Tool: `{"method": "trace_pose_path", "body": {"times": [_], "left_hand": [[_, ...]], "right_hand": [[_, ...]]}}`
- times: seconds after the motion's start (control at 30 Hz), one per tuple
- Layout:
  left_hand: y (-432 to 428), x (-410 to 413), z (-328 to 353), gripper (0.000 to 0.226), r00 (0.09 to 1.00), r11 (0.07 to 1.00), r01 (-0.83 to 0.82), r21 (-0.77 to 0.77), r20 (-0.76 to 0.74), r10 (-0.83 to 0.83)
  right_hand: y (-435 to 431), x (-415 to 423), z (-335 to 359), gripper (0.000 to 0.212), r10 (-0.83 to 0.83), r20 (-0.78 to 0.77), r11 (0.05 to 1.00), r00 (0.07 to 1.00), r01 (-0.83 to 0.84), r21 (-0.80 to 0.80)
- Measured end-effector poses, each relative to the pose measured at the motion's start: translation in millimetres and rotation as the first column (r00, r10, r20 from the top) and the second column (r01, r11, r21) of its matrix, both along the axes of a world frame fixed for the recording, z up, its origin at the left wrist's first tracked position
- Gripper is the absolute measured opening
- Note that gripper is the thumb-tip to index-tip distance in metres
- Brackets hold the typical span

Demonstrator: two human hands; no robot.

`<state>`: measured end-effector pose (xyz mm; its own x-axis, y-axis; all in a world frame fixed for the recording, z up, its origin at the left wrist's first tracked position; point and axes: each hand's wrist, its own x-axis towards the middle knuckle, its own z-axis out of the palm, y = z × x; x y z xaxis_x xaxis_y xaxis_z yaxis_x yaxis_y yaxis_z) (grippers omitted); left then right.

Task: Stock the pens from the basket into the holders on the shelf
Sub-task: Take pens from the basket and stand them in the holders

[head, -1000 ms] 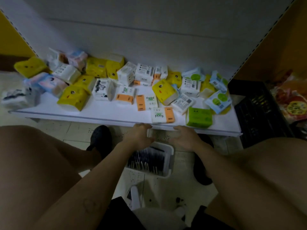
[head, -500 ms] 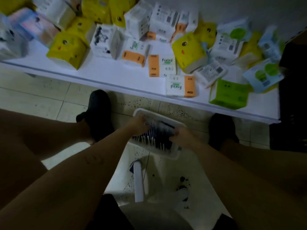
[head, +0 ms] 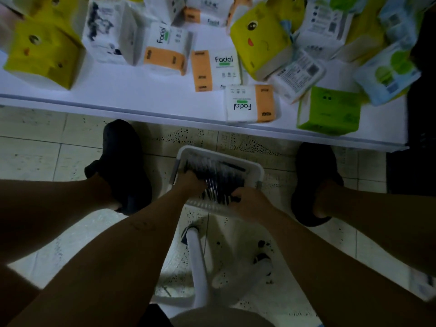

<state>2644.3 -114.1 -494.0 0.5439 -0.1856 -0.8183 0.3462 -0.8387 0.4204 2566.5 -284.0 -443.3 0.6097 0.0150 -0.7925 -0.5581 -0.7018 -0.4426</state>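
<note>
- Down on the tiled floor (head: pixel 35 156), in the head view, a white basket (head: pixel 258 172) sits between the person's left shoe (head: pixel 122 161) and right shoe (head: pixel 316 175), both black. It is just in front of the shelf's front edge.
- Dark pens (head: pixel 217 173) fill the basket, lying side by side with their near ends towards the person.
- The left hand (head: pixel 188 185) reaches in at the basket's left side, its fingers curled down into the pens.
- The right hand (head: pixel 247 202) is at the basket's near right corner, its fingers curled over the near ends of the pens, so a bundle is gripped between the two hands. Blur hides how many pens each hand holds.
- The low white shelf (head: pixel 141 97) runs across the top of the view, beyond the basket.
- Tissue packs (head: pixel 214 69) lie loose all over the shelf: yellow ones with faces, white-and-orange ones marked "Facial", a green one near the front edge, and pale blue ones at the right.
- A white tube (head: pixel 198 263) stands on the floor beneath the forearms, on the near side of the basket.
</note>
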Motion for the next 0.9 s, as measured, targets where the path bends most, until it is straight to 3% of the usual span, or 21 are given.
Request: {"method": "trace_pose_path", "body": {"times": [0.17, 0.33, 0.53, 0.6, 0.77, 0.9], "left_hand": [[1, -3, -13, 0.036, 0.997, 0.998, -0.055, 0.003, -0.054, 0.055], [3, 3, -16, 0.042, 1.000, 0.999, -0.016, -0.052, -0.003, 0.015], [6, -10, -17, 0.019, 0.986, 0.993, 0.088, 0.084, 0.133, -0.098], [9, -12, -17, 0.019, 0.980, 0.983, 0.152, 0.105, 0.112, -0.164], [18, -6, -21, 0.031, 0.991, 0.990, 0.126, -0.059, 0.046, -0.123], [19, -10, -26, 0.034, 0.994, 0.993, 0.106, -0.056, -0.012, -0.106]], "right_hand": [[6, 5, -3, 0.028, 0.018, 0.032, 1.000, 0.999, -0.018, 0.000], [8, 13, -11, 0.030, 0.067, -0.017, 0.997, 0.998, -0.068, -0.039], [6, 17, -21, 0.026, 0.036, -0.075, 0.999, 0.997, -0.036, -0.003], [8, 17, -22, 0.029, 0.081, -0.090, 0.996, 0.993, -0.084, -0.031], [9, 23, -36, 0.030, 0.071, -0.048, 0.997, 0.996, -0.071, 0.009], [12, 25, -42, 0.032, 0.054, -0.046, 0.999, 0.997, -0.054, 0.009]]}}
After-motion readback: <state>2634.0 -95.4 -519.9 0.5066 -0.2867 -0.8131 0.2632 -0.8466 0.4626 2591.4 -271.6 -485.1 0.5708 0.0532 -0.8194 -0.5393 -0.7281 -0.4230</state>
